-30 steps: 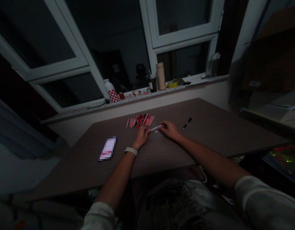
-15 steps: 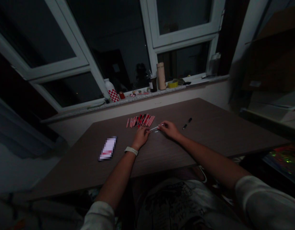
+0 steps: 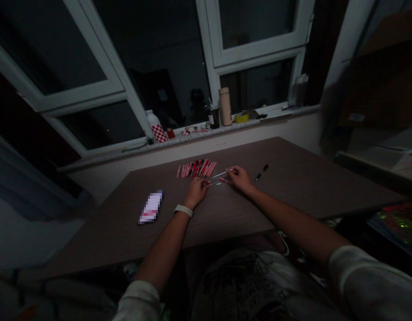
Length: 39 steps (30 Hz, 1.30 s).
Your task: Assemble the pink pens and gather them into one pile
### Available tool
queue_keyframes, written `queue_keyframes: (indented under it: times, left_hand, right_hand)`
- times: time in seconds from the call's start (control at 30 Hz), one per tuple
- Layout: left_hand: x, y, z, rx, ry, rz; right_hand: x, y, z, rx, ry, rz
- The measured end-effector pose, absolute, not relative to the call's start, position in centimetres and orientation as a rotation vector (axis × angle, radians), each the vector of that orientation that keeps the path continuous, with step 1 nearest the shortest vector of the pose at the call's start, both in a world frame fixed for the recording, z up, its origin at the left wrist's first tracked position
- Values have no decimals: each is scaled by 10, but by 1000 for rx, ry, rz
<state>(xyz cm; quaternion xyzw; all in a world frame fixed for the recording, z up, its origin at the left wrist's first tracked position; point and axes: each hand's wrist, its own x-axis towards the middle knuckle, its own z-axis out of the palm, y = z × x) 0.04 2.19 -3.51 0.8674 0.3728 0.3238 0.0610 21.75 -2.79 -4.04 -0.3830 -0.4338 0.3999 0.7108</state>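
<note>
In dim light my left hand (image 3: 197,191) rests on the brown table (image 3: 226,214), fingers curled, pinching the end of a thin pale pen part (image 3: 215,183) that lies on the table. My right hand (image 3: 238,177) is closed on a thin clear pen tube (image 3: 222,173), lifted slightly and pointing left toward a row of several red and black pens (image 3: 197,168) just beyond both hands. A white watch band sits on my left wrist.
A black marker (image 3: 261,172) lies right of my right hand. A phone (image 3: 151,207) lies at the table's left. The windowsill (image 3: 192,133) behind carries a checkered bottle (image 3: 156,126), a tan flask (image 3: 225,106), tape and small items. Shelves stand at right.
My right hand has lifted the clear tube away from my left hand, up and slightly to the right; a second thin piece now lies by my left fingertips.
</note>
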Motion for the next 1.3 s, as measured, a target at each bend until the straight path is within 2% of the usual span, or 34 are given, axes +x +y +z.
queue_keyframes:
  times: [0.7, 1.3]
  left_hand:
    - [3, 15, -31, 2668, 1098, 966]
    - [22, 9, -17, 2852, 1100, 808]
  right_hand:
    - [220, -31, -41, -1000, -1028, 809]
    - [222, -29, -43, -1152, -1075, 732]
